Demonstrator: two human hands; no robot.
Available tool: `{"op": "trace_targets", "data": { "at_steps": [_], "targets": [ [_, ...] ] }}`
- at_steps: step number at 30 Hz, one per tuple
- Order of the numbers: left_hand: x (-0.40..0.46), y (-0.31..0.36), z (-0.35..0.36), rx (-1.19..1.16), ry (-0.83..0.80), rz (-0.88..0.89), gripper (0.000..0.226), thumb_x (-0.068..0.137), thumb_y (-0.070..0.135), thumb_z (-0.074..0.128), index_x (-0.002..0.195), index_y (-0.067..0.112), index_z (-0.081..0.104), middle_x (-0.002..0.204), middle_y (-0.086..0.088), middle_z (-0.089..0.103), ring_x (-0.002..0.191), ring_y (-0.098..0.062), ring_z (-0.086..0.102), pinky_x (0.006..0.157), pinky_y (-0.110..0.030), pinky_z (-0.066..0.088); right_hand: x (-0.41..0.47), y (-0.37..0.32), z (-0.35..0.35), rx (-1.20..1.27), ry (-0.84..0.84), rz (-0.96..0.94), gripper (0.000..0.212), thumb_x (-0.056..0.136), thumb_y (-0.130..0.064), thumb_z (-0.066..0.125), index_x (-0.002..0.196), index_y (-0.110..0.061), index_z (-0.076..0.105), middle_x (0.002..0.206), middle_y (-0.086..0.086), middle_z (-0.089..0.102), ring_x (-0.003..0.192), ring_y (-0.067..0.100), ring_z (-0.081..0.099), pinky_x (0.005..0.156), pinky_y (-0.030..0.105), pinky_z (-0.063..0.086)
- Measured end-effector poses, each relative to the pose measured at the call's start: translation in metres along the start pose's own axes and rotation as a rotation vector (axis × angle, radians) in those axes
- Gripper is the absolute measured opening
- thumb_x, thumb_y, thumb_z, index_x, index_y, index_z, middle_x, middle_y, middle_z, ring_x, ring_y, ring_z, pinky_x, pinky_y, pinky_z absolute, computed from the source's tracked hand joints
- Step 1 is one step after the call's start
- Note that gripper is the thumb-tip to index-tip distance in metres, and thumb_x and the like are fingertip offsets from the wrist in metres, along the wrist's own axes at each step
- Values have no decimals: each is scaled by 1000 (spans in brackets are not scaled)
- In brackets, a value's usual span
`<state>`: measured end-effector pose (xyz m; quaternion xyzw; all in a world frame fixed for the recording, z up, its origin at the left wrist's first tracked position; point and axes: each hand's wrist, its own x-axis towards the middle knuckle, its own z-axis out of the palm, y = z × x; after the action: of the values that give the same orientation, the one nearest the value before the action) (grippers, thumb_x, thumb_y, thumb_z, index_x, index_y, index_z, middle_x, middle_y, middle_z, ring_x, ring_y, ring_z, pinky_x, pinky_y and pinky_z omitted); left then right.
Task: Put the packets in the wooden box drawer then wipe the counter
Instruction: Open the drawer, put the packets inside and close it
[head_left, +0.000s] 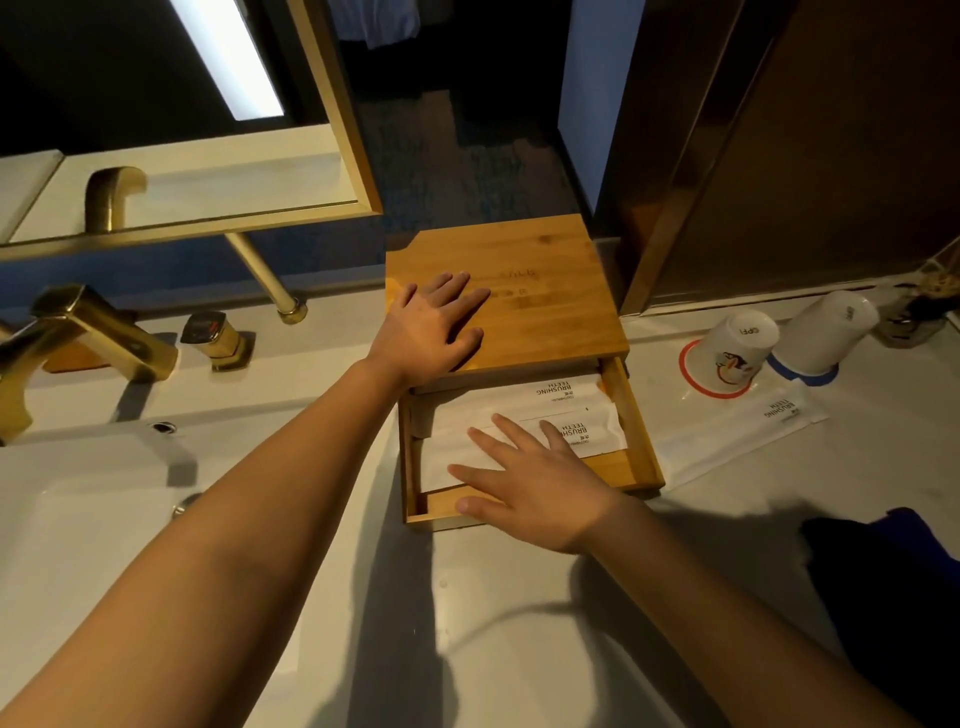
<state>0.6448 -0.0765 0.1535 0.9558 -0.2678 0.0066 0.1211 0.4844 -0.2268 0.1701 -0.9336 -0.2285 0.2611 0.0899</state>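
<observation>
Resting flat with fingers spread, the left hand (434, 325) presses the bamboo wooden box (524, 291), the right hand (530, 483) covering two white packets (524, 410) in its open drawer (641, 441); a third packet (737, 431) lies on the white tabletop (519, 623) beside two upturned paper cups (727, 353).

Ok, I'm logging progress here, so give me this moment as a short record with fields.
left hand: flat on top of the wooden box
right hand: fingers spread over the packets in drawer
drawer: pulled open
packet on counter: one, right of the box
cups: two, upside down
cloth: dark, at the right edge
</observation>
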Motion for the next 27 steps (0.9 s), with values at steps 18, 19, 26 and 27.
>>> {"op": "trace_targets", "data": {
  "at_steps": [18,19,26,27],
  "targets": [
    [1,-2,2,7,3,6,55,91,50,31,144,33,29,156,-1,24,145,-21,16,116,-49,9,-4,4,-1,61,-61,177,61,86,-68,11,143,-47,9,159,-4,-11,144,22,-18,114,55,-6],
    [1,-2,2,6,1,4,55,91,50,31,144,34,29,157,0,24,145,-21,16,116,-50,9,-4,6,1,83,-102,190,62,86,-68,10,144,-46,8,159,-4,-11,144,22,-17,115,54,-5],
    [0,-2,1,-2,1,5,54,92,49,31,144,33,29,157,-1,24,146,-21,16,116,-49,8,4,8,7,189,-157,219,68,85,-70,9,146,-41,6,158,-2,-15,143,23,-22,115,54,-9],
    [0,-2,1,-2,-2,5,54,92,49,32,144,33,29,157,-1,23,146,-21,16,116,-49,8,4,7,7,200,-154,222,67,85,-70,9,146,-42,7,158,-1,-15,143,23,-22,114,54,-9]
  ]
}}
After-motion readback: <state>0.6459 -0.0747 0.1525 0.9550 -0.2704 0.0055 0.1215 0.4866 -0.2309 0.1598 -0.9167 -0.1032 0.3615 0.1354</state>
